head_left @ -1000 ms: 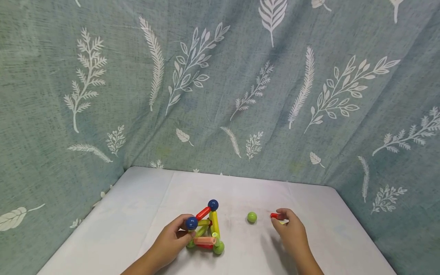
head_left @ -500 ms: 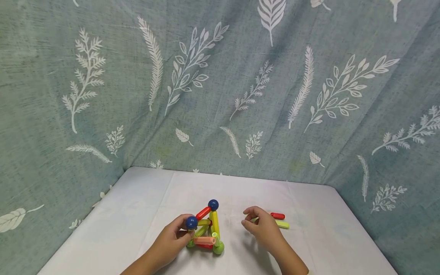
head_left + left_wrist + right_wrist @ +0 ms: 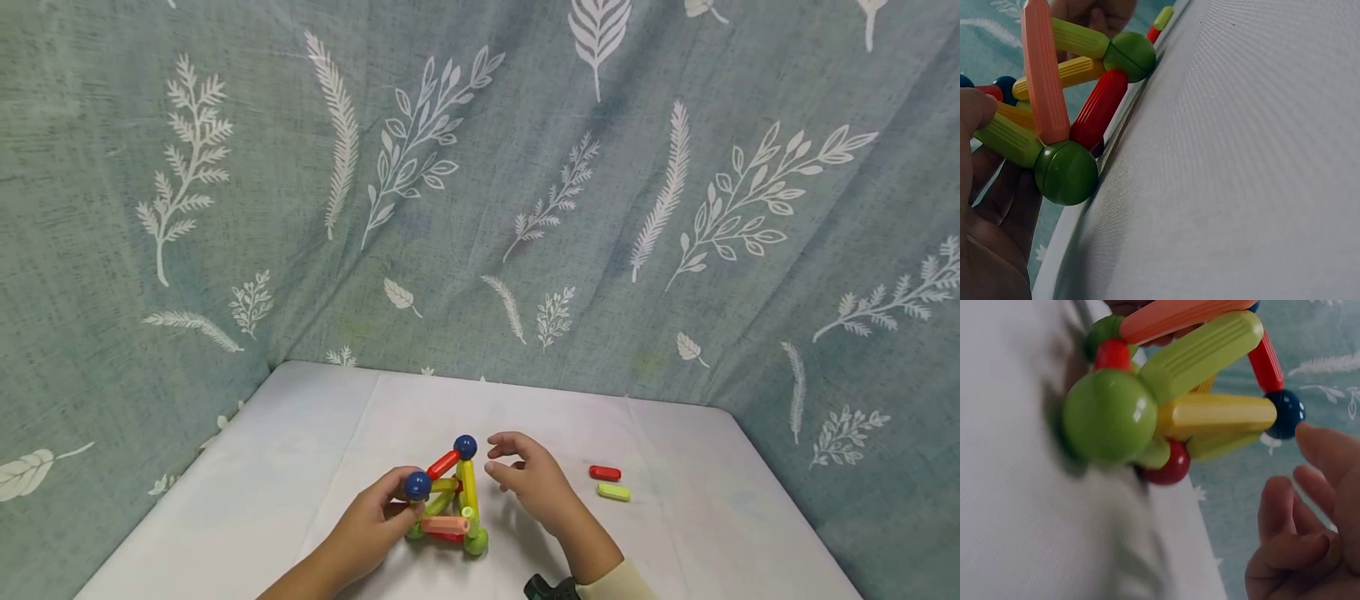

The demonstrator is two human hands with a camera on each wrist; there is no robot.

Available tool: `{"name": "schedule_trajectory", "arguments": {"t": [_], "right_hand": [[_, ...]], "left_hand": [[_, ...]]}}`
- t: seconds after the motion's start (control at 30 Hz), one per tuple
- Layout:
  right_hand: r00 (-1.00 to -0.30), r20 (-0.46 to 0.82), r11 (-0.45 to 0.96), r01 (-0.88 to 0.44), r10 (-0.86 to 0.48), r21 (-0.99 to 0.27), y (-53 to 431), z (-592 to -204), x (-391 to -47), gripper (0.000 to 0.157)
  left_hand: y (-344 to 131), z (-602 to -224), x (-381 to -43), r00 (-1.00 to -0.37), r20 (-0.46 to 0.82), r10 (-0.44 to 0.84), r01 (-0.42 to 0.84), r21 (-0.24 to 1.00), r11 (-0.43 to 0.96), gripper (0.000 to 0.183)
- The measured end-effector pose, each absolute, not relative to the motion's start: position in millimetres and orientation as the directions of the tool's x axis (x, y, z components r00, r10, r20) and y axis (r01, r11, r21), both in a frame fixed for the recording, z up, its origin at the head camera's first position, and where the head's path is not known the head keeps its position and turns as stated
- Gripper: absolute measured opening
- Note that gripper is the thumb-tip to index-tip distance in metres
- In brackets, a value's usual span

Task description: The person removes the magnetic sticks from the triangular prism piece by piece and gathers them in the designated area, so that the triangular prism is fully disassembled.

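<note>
A toy frame of coloured sticks and balls stands on the table, two blue balls [image 3: 465, 447] at its top. My left hand [image 3: 375, 521] grips its left side just under the nearer blue ball [image 3: 417, 486]. Low on the frame, a salmon stick [image 3: 1045, 75] rises from one green ball [image 3: 1066, 173], and a light green stick [image 3: 1204, 353] slants up from another green ball [image 3: 1110, 415]. My right hand [image 3: 528, 475] is beside the frame's right side, fingers loosely bent and spread, no piece visible between them. In the right wrist view, one fingertip comes right at a blue ball [image 3: 1286, 414].
A red stick [image 3: 605, 473] and a yellow-green stick [image 3: 614, 492] lie on the white table [image 3: 697, 525], right of my right hand. A leaf-patterned cloth [image 3: 465, 208] hangs behind. A dark device [image 3: 551, 587] is by the right sleeve [image 3: 618, 582].
My right hand has let go of the red stick and moved left to the frame. The loose green ball, earlier on the table, is now out of sight. My left hand stays put.
</note>
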State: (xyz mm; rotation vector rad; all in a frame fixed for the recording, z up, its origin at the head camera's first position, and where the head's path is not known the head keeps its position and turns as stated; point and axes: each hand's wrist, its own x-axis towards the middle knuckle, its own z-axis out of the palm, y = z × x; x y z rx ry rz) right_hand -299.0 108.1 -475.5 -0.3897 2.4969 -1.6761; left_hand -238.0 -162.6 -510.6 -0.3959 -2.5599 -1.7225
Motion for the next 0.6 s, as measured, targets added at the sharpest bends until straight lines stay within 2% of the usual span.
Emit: {"name": "schedule_trajectory", "arguments": {"t": [0.2,0.6], "right_hand": [[-0.931,0.047,0.296,-0.163,-0.362,-0.941,89,-471,-302,0.047],[-0.94,0.064,0.283,-0.165,-0.334,-0.945,79,-477,-305,0.04]], "left_hand": [[-163,-511,-236,-0.96,0.186,0.211,0.248,0.912,0.325,0.038],[-162,-512,-239,-0.965,0.163,0.208,0.227,0.913,0.339,0.036]]}}
